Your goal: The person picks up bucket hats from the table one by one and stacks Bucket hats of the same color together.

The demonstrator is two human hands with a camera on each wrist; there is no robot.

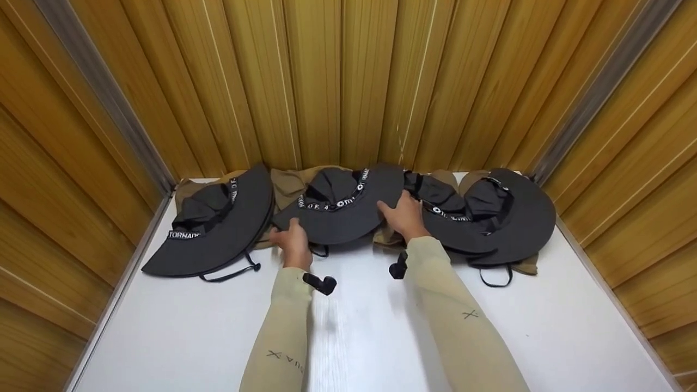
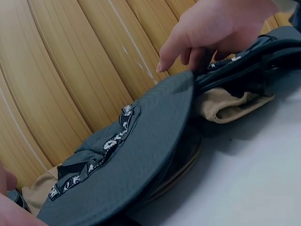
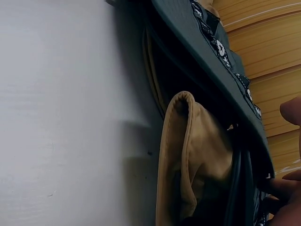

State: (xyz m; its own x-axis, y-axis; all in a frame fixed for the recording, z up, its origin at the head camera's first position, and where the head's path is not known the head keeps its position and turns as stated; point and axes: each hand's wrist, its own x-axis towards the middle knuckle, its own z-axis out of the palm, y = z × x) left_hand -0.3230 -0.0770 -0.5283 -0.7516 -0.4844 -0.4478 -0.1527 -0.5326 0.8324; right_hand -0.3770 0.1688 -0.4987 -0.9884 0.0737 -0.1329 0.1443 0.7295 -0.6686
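Observation:
Several wide-brimmed dark grey sun hats with tan neck flaps lie in a row. My left hand (image 1: 294,243) is at the left edge of the middle hat (image 1: 337,226), its thumb over the brim; in the left wrist view only part of that hand (image 2: 14,209) shows, in the lower corner. My right hand (image 1: 404,214) is at the opposite end of this brim, touching where it meets the neighbouring hat (image 1: 454,231). In the right wrist view, the right thumb (image 3: 290,111) stands apart from the brim, while the other fingers are partly hidden beside it.
Another hat (image 1: 218,239) lies at the left and one more (image 1: 531,228) at the right end, black chin cords (image 1: 231,276) trailing forward. Wood-look panels (image 1: 337,81) wall the back and both sides of the white surface (image 1: 354,337).

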